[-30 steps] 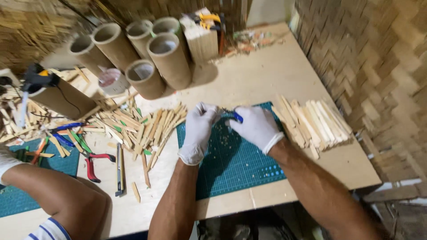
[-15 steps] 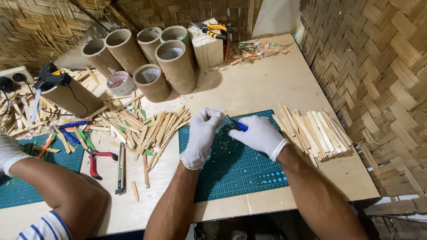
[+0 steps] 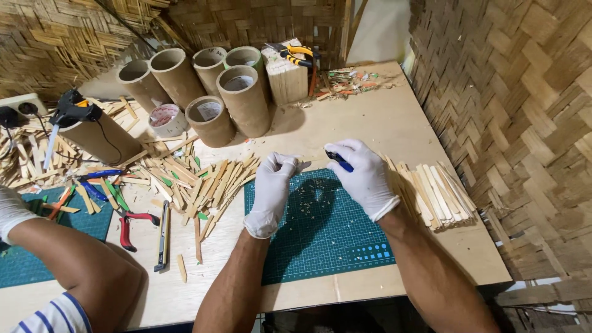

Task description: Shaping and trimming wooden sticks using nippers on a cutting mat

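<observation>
Both hands wear thin white gloves and meet above the top edge of a green gridded cutting mat (image 3: pixel 320 234), which lies directly beneath them, probably to spare the pale wooden tabletop (image 3: pixel 382 123) from the blade. The right hand (image 3: pixel 364 176) is closed around a small blue-handled knife (image 3: pixel 339 161), its tip angled toward the left hand (image 3: pixel 274 188), which pinches one end of a thin bamboo strip (image 3: pixel 311 161) between curled fingers. The strip bridges the gap between the two hands, held off the mat so the blade can shave it, judging by the fine pale chips (image 3: pixel 308 197) scattered on the mat just below.

Just right of the right hand a neat stack of flat, straight bamboo slats (image 3: pixel 431 191) lies side by side, touching its wrist edge. Left of the left hand a looser heap of similar sticks (image 3: pixel 197 182) fans out, uneven in length. Further left lie red-handled pliers (image 3: pixel 132 225) and a slim utility cutter (image 3: pixel 163 237). Beyond the hands stand smooth brown cardboard tubes (image 3: pixel 243 102), upright or leaning, open-mouthed. A second person's bare forearm (image 3: pixel 74 259) rests at the far left beside another green mat (image 3: pixel 24 259). Woven bamboo walls (image 3: pixel 512 123), coarse and basket-textured, close in on the right and beyond the table
</observation>
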